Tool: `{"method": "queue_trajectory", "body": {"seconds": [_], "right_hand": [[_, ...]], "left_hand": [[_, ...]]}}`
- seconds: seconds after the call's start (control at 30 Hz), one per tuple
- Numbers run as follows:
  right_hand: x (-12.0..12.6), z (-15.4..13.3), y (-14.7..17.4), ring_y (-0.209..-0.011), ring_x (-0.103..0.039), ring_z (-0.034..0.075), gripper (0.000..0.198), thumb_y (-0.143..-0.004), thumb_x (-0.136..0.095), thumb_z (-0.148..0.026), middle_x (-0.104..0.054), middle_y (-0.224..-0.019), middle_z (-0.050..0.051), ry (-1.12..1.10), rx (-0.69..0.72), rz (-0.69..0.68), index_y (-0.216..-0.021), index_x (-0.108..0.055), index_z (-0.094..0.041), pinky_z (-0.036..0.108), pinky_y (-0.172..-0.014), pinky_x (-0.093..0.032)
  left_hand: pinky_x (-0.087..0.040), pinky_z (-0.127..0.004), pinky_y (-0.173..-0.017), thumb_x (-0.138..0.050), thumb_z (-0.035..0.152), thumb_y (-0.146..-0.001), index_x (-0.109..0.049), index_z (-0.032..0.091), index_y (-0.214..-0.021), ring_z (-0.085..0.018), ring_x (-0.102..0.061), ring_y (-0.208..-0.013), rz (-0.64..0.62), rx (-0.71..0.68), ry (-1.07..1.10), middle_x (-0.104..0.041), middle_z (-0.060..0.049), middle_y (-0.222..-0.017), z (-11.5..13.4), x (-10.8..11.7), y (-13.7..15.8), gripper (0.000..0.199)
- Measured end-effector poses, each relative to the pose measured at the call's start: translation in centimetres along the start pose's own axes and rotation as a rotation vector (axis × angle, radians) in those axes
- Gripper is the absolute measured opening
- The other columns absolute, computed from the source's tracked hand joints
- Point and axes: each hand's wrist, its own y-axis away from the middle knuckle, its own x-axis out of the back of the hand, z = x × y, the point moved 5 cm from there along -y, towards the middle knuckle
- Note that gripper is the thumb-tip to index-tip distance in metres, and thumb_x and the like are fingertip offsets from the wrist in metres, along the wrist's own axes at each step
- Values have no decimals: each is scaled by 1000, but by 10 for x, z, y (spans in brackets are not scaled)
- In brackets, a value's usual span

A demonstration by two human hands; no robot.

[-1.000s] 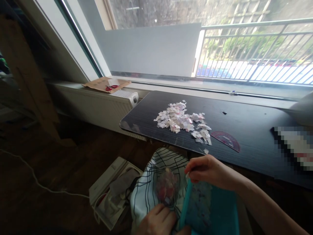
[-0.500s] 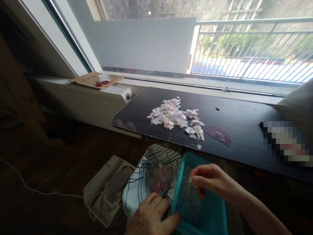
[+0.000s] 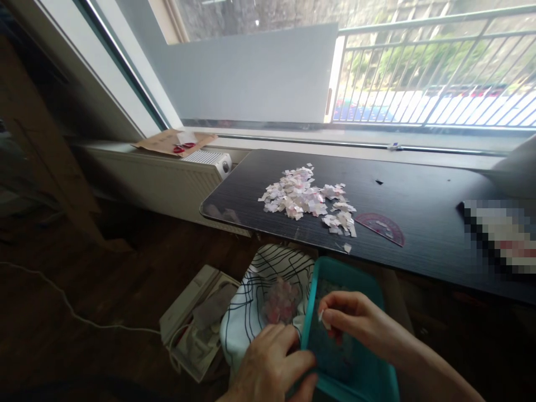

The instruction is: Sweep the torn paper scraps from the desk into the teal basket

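Note:
My right hand is closed in a pinch on a small white paper scrap, held over the turquoise bin. Inside the bin lies a layer of small pale bits, dim and hard to make out. My left hand is closed at the bin's near left rim, its thumb bent over the edge and its fingers partly hidden. Just beyond those fingers, a clear bag with pinkish scraps rests on a white cloth with black lines.
On the dark table lie a heap of paper scraps and a pink protractor. Red-handled scissors rest on brown paper by the radiator. A pale box and a white cable are on the floor.
The view has shifted slightly, moving most things rightward. My right hand has moved a little left within the bin, still pinching the scrap. My left thumb has curled more around the rim.

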Motion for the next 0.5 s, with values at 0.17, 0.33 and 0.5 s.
{"method": "queue_trajectory", "body": {"seconds": [0.17,0.33,0.5], "right_hand": [[-7,-51,-24,-66,-50,10,17,-84,-50,-25,-58,-72,-1,409,247,79,-80,-65,-17,19,-59,-39],[-6,-64,-45,-75,-57,13,25,-83,-46,-19,-66,-87,4,735,324,199,-96,-68,-18,22,-66,-42],[9,-57,-38,-68,-58,14,24,-80,-48,-21,-68,-78,3,764,264,246,-92,-69,-18,22,-60,-42]], "left_hand": [[-36,-30,-57,-31,38,-95,-63,23,-87,-20,-47,-67,-29,-67,-99,-47,-4,-74,-1,-6,2,36],[-35,-30,-57,-29,44,-96,-60,24,-91,-21,-48,-68,-82,-84,-186,-46,-4,-75,-3,-5,7,38],[-30,-29,-53,-43,25,-91,-56,26,-89,-19,-45,-61,-21,-145,-359,-44,-1,-68,-2,-10,9,14]]}}
